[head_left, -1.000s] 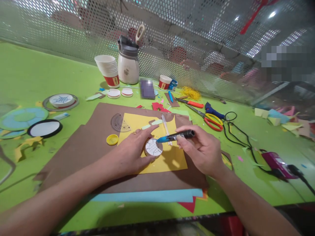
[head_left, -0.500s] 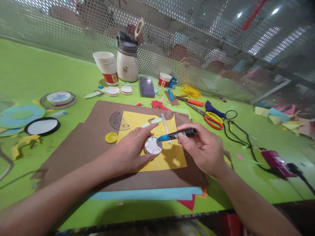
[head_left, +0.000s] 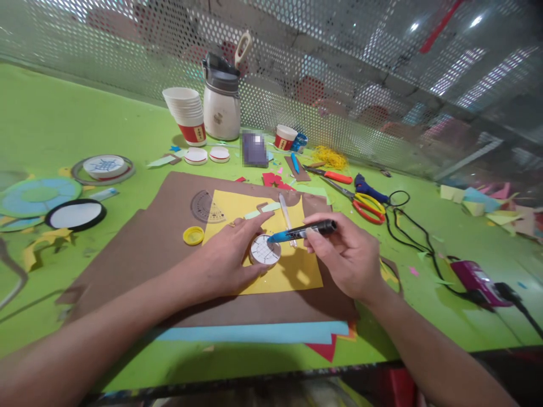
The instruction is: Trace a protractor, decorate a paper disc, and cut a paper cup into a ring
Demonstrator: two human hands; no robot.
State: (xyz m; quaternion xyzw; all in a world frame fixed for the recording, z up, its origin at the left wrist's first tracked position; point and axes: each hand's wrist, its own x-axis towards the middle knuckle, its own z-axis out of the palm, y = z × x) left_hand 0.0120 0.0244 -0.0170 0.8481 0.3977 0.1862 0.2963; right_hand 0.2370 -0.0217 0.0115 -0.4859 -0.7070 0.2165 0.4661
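Observation:
My left hand point(head_left: 229, 254) is closed around the edge of a small white round disc point(head_left: 263, 254), thumb on the near side and fingers on the far side. Dark crossing lines are drawn on its top. In my right hand point(head_left: 345, 254) is a marker point(head_left: 305, 230) with a black barrel end and a blue front. Its blue front end is over the disc's upper part; whether the tip touches cannot be made out. Under the disc lies yellow paper point(head_left: 297, 280) on brown sheets point(head_left: 148, 271). A clear pen point(head_left: 285, 210) lies behind the marker.
A protractor point(head_left: 206, 207) and yellow lid point(head_left: 193, 236) lie left of my hands. Scissors point(head_left: 354, 198), a blue-handled tool point(head_left: 369, 189) and a black cord point(head_left: 418, 243) are to the right. Stacked paper cups point(head_left: 189, 121) and a jug point(head_left: 223, 110) stand behind, before a perforated screen point(head_left: 288, 68).
The marker's blue end has shifted slightly left and up across the disc, with my right hand. My left hand keeps its hold. The whole view has moved very slightly.

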